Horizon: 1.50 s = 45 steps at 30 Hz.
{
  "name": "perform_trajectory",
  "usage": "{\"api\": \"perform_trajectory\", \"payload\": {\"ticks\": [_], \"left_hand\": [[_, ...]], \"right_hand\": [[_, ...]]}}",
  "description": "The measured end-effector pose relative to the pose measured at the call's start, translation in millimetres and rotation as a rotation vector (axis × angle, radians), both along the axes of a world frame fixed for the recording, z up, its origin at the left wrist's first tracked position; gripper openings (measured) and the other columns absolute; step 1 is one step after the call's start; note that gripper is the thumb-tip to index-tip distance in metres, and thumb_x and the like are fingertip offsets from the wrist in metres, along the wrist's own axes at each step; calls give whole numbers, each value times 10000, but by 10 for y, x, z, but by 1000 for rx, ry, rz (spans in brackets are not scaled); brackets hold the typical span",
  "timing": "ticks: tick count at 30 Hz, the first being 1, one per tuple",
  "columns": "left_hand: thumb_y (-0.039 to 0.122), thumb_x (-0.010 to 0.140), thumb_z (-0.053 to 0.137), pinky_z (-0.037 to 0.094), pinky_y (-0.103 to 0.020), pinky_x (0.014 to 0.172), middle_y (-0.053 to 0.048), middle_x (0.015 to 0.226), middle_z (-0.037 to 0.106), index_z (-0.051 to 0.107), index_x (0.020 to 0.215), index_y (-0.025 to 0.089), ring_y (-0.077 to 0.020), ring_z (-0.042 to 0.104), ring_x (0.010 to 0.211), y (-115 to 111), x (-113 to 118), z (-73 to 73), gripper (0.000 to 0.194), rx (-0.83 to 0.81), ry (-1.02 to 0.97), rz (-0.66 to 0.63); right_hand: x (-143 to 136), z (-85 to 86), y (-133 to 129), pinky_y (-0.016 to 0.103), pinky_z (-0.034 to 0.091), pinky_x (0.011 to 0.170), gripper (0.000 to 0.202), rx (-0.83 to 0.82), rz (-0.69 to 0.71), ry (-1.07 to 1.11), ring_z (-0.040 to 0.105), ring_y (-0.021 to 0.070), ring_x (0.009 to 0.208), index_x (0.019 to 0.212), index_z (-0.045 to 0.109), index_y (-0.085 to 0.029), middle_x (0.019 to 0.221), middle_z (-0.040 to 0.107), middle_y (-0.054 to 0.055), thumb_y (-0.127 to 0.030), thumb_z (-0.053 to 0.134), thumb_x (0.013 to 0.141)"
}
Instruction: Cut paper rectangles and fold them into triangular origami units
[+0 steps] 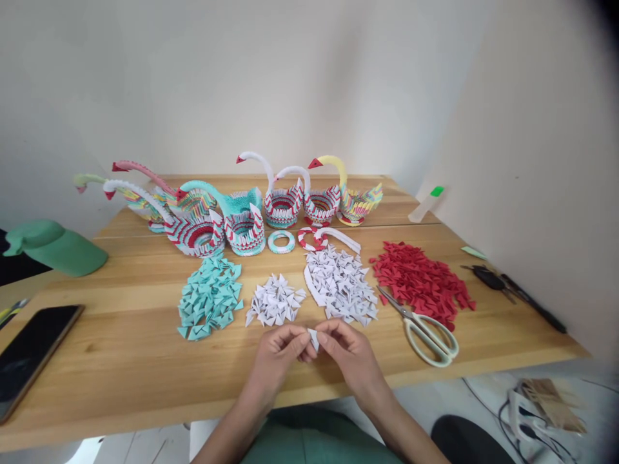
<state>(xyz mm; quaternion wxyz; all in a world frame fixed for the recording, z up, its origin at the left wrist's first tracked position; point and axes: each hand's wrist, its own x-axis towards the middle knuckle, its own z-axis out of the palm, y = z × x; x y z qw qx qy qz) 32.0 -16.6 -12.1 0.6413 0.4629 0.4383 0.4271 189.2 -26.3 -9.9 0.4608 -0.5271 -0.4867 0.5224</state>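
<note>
A small white folded paper triangle (314, 339) is pinched between my two hands above the table's front edge. The fingertips of my left hand (283, 351) grip its left side. Thumb and fingers of my right hand (349, 353) close on its right side. Just beyond my hands lie a small pile of white paper triangles (275, 300) and a larger white pile (341, 283). To the left is a pile of turquoise triangles (209, 296), and to the right a heap of red triangles (420, 277).
Scissors (428, 335) lie right of my hands. Several paper swans (244, 231) stand behind the piles, near a paper ring (281, 241) and a curved white strip (341, 238). A phone (36, 351) and green cap (58, 248) are left; keys (488, 278) and a black pen (534, 303) right.
</note>
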Motion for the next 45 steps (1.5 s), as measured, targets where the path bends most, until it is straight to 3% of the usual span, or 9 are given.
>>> {"api": "perform_trajectory", "payload": {"ticks": [7,13,19,24,30,36,39,42,45], "left_hand": [[218,781,560,344,-243,587,1,594,579,571,616,181,-137,484,587,-70,48,80,170,334,492,170],[321,781,563,376,-236,572,5,603,538,545,629,179,-133,468,578,0,23,70,209,153,230,37],[295,812,577,384,-238,613,3,627,560,580,665,167,-130,486,616,-13,37,106,195,219,234,49],[467,845,586,443,-247,607,-18,671,611,626,753,156,-136,546,622,-46,33,128,326,40,1,-2],[506,748,702,444,-233,554,-34,635,656,627,699,139,-119,567,552,-84,45,104,377,-125,-114,-91],[451,760,686,404,-218,508,-32,621,664,590,708,147,-105,549,490,-78,68,59,323,-159,-110,-71],[348,768,642,382,-222,508,-12,583,627,560,668,163,-107,520,484,-76,81,59,226,-57,34,-27],[223,763,588,369,-236,547,-6,581,610,581,639,168,-122,518,534,-89,88,88,136,188,301,48],[209,779,572,384,-251,600,-20,630,650,618,655,171,-140,554,600,-97,91,109,137,316,414,84]], "right_hand": [[-39,-3,-43,282,476,695,265,25,7,-31,596,175,710,828,709,-180,743,663,29,-442,665,827],[-28,-21,-64,268,475,672,217,49,19,-4,592,164,676,809,718,-187,705,655,18,-397,669,835],[-21,-10,-71,266,479,663,217,90,-4,17,593,159,669,795,705,-190,701,644,16,-404,683,823],[11,-19,-70,269,485,656,249,78,-42,81,604,152,637,856,688,-194,677,634,4,-442,673,831],[3,-30,-75,283,491,606,279,38,-24,85,583,159,563,849,682,-204,590,597,-11,-481,656,826],[14,-59,-78,282,499,694,200,122,-60,-8,621,178,703,808,714,-213,758,669,28,-407,666,825],[17,-88,-76,282,493,723,178,154,-61,-50,623,189,749,801,719,-219,763,672,31,-382,657,836],[17,-102,-65,285,487,746,167,176,-67,-79,620,188,752,805,723,-217,754,672,29,-367,657,837],[15,-94,-56,289,482,763,171,188,-84,-73,615,182,734,800,719,-210,727,664,22,-366,658,836]]}}
